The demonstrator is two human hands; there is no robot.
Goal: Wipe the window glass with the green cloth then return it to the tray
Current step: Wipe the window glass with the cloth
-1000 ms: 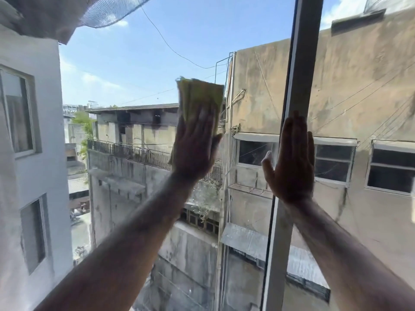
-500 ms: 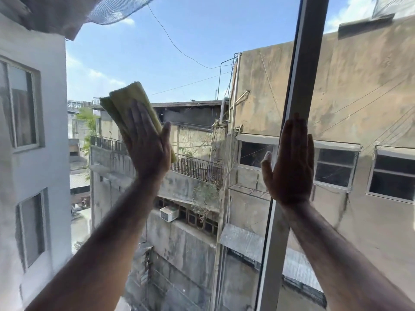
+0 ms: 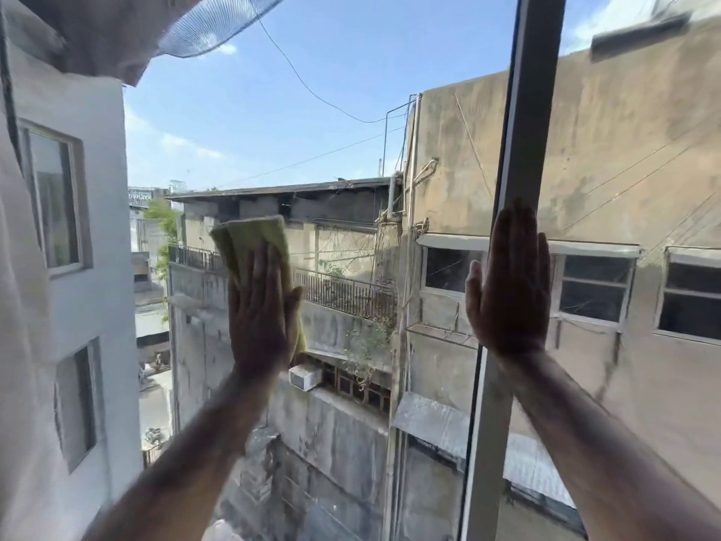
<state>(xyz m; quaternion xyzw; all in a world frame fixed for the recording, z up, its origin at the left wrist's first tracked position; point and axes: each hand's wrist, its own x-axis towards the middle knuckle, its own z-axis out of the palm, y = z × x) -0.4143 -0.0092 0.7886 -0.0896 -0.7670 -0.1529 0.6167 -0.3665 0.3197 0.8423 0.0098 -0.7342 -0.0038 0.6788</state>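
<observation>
Head view: 2 bare arms reach up to a big window. The left hand [image 3: 262, 312] is flat, with its fingers straight and close together. Its grip is not curled around anything; the open palm presses the green cloth [image 3: 253, 247] onto the window glass [image 3: 312, 111]. The cloth is folded. Its top part sticks out above the fingertips, and a thin strip of it shows at the right edge of the hand, near the wrist. The cloth sits in the left pane, about halfway up.

The right hand [image 3: 509, 283] is flat too, fingers up and side by side, thumb out to the left. Its grip is wide open and holds nothing. It rests on the grey window frame [image 3: 522, 150], a tall bar that stands between the left pane and the right pane. Part of the palm also covers the glass just beside the bar.

The 2 hands are well apart and at about the same height.

Through the glass there is blue sky, a white building [image 3: 78, 267] on the left with 2 windows, and old brown buildings [image 3: 624, 158] in the middle and on the right. A black wire [image 3: 312, 93] hangs across the sky.
</observation>
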